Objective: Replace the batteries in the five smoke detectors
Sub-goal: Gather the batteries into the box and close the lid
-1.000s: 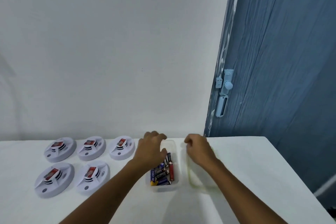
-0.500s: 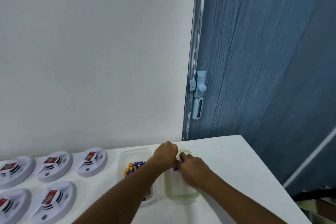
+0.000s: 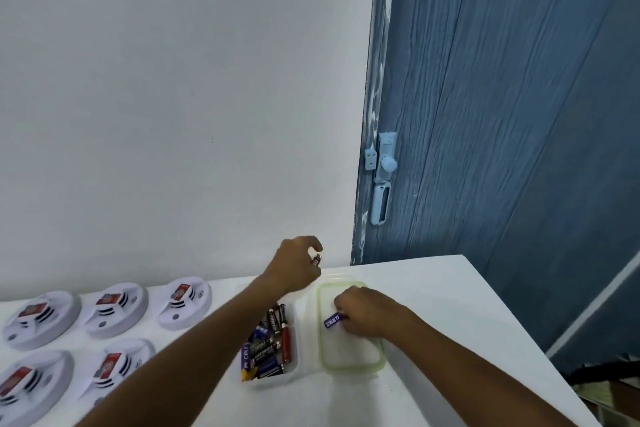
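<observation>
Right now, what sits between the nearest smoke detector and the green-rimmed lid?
In the head view, the clear tub of batteries, with the left forearm crossing over that stretch.

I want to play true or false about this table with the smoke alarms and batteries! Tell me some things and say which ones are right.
1. Five smoke detectors sit on the table. True.
2. The right hand is empty. False: it holds a purple battery over the green-rimmed lid.
3. The left hand grips a battery. True.
4. The clear container holds only one battery. False: several lie in it.
5. The door is red. False: it is blue.
</observation>
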Demonstrator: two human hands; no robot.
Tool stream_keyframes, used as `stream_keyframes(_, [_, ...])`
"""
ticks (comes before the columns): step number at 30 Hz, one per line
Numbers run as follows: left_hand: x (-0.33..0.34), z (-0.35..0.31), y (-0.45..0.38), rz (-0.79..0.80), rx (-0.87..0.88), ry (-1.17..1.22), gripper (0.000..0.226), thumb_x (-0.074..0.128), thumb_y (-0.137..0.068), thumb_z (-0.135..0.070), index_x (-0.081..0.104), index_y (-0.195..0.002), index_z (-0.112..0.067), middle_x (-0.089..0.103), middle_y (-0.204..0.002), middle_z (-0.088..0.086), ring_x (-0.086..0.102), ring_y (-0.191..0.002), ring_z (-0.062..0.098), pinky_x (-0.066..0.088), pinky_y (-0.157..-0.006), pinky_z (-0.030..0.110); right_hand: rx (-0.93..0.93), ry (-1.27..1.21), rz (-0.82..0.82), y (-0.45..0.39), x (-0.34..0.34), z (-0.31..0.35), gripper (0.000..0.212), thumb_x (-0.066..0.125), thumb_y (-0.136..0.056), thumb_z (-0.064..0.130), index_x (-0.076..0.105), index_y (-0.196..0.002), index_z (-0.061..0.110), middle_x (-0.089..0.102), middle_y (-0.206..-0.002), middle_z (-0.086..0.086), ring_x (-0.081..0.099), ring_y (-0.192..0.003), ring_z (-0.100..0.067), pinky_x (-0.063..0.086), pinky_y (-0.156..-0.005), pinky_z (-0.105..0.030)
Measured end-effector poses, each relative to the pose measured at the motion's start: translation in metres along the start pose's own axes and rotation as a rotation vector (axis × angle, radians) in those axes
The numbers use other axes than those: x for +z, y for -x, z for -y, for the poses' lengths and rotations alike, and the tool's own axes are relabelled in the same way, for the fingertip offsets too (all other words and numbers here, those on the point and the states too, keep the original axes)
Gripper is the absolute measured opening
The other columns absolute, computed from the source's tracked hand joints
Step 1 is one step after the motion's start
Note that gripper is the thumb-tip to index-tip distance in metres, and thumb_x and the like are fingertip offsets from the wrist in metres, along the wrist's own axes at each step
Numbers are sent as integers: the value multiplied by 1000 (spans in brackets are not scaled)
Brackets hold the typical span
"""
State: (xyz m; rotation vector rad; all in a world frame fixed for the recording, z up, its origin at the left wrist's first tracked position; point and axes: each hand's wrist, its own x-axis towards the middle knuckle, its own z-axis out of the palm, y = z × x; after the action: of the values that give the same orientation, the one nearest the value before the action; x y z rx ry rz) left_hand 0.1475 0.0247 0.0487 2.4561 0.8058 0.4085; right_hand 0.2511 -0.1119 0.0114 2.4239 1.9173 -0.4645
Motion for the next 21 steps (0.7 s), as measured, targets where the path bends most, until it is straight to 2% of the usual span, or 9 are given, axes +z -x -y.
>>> stream_keyframes(4, [-45, 27, 27, -57, -41, 14, 33, 68, -74, -6, 72, -105, -15, 70, -78, 3, 63, -72, 12, 45, -67, 16, 86, -424, -128, -7, -21, 12, 18, 55, -89, 11, 67, -84, 0, 69, -82, -16, 62, -68, -23, 47, -61, -28])
stream_keyframes(6, [-60, 41, 45, -39, -81, 14, 32, 69, -72, -4, 72, -103, -14, 68, -72, -1, 61, -65, 5, 46, -64, 13, 96, -542, -174, -13, -29, 24, 17, 58, -89, 10, 70, -85, 0, 70, -79, -14, 64, -66, -21, 49, -61, -27])
stream_keyframes(8, [-67, 51, 59, 7, -101, 2, 32, 69, -71, -3, 73, -101, -13, 67, -66, -5, 61, -61, 0, 46, -63, 9, 131, -652, -219, -18, -34, 37, 12, 61, -88, 10, 70, -90, 2, 68, -75, -9, 60, -61, -15, 47, -58, -24])
stream_keyframes(11, [-66, 52, 76, 97, -98, -12, 30, 70, -71, -5, 72, -100, -12, 66, -65, -8, 66, -64, 6, 52, -64, 14, 136, -920, -224, -21, -39, 57, 10, 65, -83, 8, 63, -93, 6, 64, -63, -7, 53, -47, -13, 39, -45, -24])
stream_keyframes(14, [-56, 50, 88, 191, -80, -104, 29, 68, -71, -5, 72, -99, -12, 56, -66, -14, 58, -62, 6, 51, -63, 21, 87, -827, -163, -21, -35, 83, 5, 65, -81, 6, 64, -86, 6, 64, -61, -7, 55, -42, -12, 39, -41, -21])
stream_keyframes(17, [-43, 52, 93, 225, -88, -184, 32, 68, -71, -11, 72, -103, -15, 64, -80, -2, 62, -78, 17, 47, -63, 22, 85, -740, -208, -23, -27, 91, 4, 62, -85, 8, 66, -87, 8, 64, -71, -3, 59, -47, -11, 42, -43, -17])
stream_keyframes(19, [-39, 55, 92, 185, -74, -190, 37, 67, -76, -16, 70, -113, -17, 69, -103, 1, 63, -95, 17, 48, -73, 21, 161, -619, -308, -23, -27, 79, 13, 56, -87, 6, 67, -91, 12, 64, -85, -3, 61, -65, -16, 49, -60, -22])
stream_keyframes(21, [-40, 61, 90, 109, -65, -184, 41, 65, -82, -16, 64, -122, -18, 64, -115, 1, 58, -106, 14, 47, -85, 22, 250, -284, -294, -17, -25, 60, 25, 51, -85, 3, 64, -103, 15, 63, -103, -4, 62, -87, -22, 49, -75, -28])
